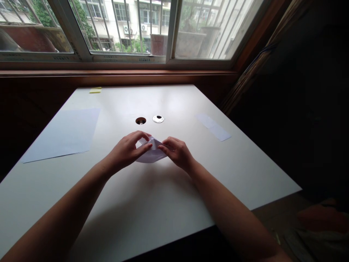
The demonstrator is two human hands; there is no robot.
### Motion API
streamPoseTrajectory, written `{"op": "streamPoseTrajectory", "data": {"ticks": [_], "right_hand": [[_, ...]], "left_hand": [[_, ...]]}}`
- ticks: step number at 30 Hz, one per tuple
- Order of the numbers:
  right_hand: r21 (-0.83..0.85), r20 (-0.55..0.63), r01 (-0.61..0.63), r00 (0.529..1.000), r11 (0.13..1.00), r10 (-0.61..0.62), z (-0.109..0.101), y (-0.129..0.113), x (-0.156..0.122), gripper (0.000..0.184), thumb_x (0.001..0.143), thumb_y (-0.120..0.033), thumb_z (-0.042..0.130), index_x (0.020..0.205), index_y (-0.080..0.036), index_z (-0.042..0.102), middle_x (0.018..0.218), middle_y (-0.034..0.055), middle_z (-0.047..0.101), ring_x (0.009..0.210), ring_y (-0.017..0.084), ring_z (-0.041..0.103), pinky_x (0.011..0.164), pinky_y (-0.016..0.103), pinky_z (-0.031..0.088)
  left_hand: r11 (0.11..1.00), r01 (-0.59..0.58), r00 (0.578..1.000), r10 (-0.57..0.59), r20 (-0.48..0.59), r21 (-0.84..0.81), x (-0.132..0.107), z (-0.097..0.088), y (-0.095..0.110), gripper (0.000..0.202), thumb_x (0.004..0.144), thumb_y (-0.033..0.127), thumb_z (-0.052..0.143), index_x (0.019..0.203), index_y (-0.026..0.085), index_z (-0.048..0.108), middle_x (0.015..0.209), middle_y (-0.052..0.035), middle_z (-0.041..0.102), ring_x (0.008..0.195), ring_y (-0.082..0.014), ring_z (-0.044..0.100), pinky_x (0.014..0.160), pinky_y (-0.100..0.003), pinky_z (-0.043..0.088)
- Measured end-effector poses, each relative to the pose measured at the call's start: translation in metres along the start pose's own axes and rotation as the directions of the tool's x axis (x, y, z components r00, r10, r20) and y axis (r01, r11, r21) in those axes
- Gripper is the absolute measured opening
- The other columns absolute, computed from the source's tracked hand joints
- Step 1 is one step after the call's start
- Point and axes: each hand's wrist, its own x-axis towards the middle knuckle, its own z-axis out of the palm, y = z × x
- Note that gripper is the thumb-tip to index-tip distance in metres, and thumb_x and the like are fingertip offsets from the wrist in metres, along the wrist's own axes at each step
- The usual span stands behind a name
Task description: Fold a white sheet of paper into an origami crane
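**Folded white paper (151,158) was held near the middle of the frame**

The paper bent into raised panels, its curved lower edge facing the bottom of the frame. The left hand (128,147) pinched its upper left part, thumb and forefinger nearly closed in a ring. The right hand (178,151) gripped its right end between thumb and curled fingers. Whether the paper touched the white tabletop (131,203) could not be told.

Just above the hands, a round cable hole (139,121) opened in the tabletop, with a silver grommet cover (156,120) lying beside it on the right. Right of centre lay a creased paper strip (215,129), slanting down to the right. Large pale paper sheets (62,136) lay at centre left, and a yellow sticky note (95,90) sat by the table's far edge at upper left.

Across the top ran a sliding window (128,58) above a brown wooden sill (117,72). Beyond the glass stood metal bars (139,22), flowerpots (158,45) and a pale apartment building (148,16). A gathered curtain (252,71) hung at upper right, where the frame fell into darkness.
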Motion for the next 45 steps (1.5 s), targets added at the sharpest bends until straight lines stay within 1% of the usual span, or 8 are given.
{"op": "streamPoseTrajectory", "data": {"ticks": [5,10,18,23,28,34,41,45], "right_hand": [[-0.014,0.044,-0.057,0.997,0.998,0.058,-0.001,-0.004,-0.001,0.024,0.095,-0.043,0.057,0.088,-0.021,0.063,0.082,0.0037,0.063,0.070,0.015,0.055,0.069,0.028,0.045],[0.001,0.072,-0.082,0.994,0.997,0.082,-0.001,-0.005,-0.001,0.024,0.095,-0.042,0.057,0.087,-0.021,0.063,0.084,0.0047,0.064,0.072,0.016,0.056,0.070,0.029,0.046],[0.103,0.015,-0.174,0.985,0.979,0.174,-0.001,-0.004,0.000,0.022,0.092,-0.039,0.061,0.082,-0.020,0.065,0.077,0.0026,0.063,0.069,0.015,0.056,0.065,0.028,0.044],[0.195,0.001,-0.338,0.939,0.921,0.345,-0.002,0.002,0.001,0.027,0.092,-0.045,0.060,0.084,-0.019,0.064,0.069,0.0011,0.063,0.060,0.014,0.057,0.058,0.027,0.045],[0.184,-0.033,-0.375,0.922,0.909,0.387,-0.001,0.006,0.001,0.028,0.091,-0.047,0.060,0.083,-0.020,0.064,0.067,0.0003,0.062,0.058,0.014,0.058,0.056,0.026,0.046],[0.137,-0.023,-0.401,0.913,0.906,0.408,-0.001,0.011,0.002,0.027,0.091,-0.046,0.059,0.083,-0.021,0.064,0.067,-0.0003,0.062,0.058,0.014,0.059,0.057,0.026,0.046],[0.115,0.100,-0.446,0.894,0.888,0.436,0.000,0.013,0.003,0.023,0.088,-0.044,0.061,0.086,-0.021,0.062,0.071,-0.0013,0.064,0.059,0.014,0.063,0.057,0.024,0.047],[0.208,0.177,-0.482,0.874,0.851,0.452,0.005,0.013,0.003,0.024,0.088,-0.045,0.062,0.087,-0.021,0.059,0.074,-0.0015,0.064,0.062,0.014,0.064,0.057,0.024,0.048]], "left_hand": [[0.996,0.049,0.998,-0.052,-0.045,-0.070,0.001,0.006,-0.005,0.022,0.089,0.042,0.062,0.099,0.023,0.066,0.103,-0.0058,0.072,0.097,-0.0241,0.068,0.074,-0.032,0.053],[0.969,0.151,0.989,-0.150,0.019,-0.195,0.001,0.004,-0.010,0.025,0.085,0.045,0.067,0.095,0.023,0.067,0.092,-0.0051,0.073,0.090,-0.0253,0.071,0.075,-0.035,0.056],[0.938,0.249,0.967,-0.226,0.119,-0.240,-0.001,-0.005,-0.021,0.037,0.083,0.050,0.069,0.110,0.024,0.063,0.104,-0.0082,0.072,0.095,-0.0281,0.071,0.066,-0.032,0.055],[0.898,0.249,0.966,-0.203,0.159,-0.362,-0.003,-0.009,-0.040,0.048,0.082,0.048,0.071,0.121,0.024,0.059,0.121,-0.0112,0.067,0.109,-0.0293,0.066,0.080,-0.038,0.057],[0.840,0.192,0.981,-0.175,0.081,-0.507,-0.005,0.001,-0.046,0.043,0.085,0.046,0.069,0.119,0.023,0.058,0.132,-0.0125,0.060,0.122,-0.0303,0.058,0.090,-0.041,0.053],[0.825,0.106,0.984,-0.169,-0.064,-0.554,-0.006,0.021,-0.050,0.030,0.085,0.039,0.067,0.108,0.019,0.064,0.123,-0.0131,0.065,0.114,-0.0273,0.062,0.086,-0.037,0.054],[0.887,0.113,0.932,-0.250,-0.261,-0.448,-0.007,0.033,-0.057,0.019,0.081,0.033,0.065,0.093,0.018,0.065,0.117,-0.0106,0.067,0.107,-0.0244,0.063,0.081,-0.033,0.053],[0.756,0.138,0.875,-0.395,-0.278,-0.640,-0.005,0.037,-0.058,0.024,0.079,0.036,0.070,0.093,0.017,0.063,0.106,-0.0075,0.069,0.092,-0.0197,0.064,0.078,-0.030,0.051]]}}
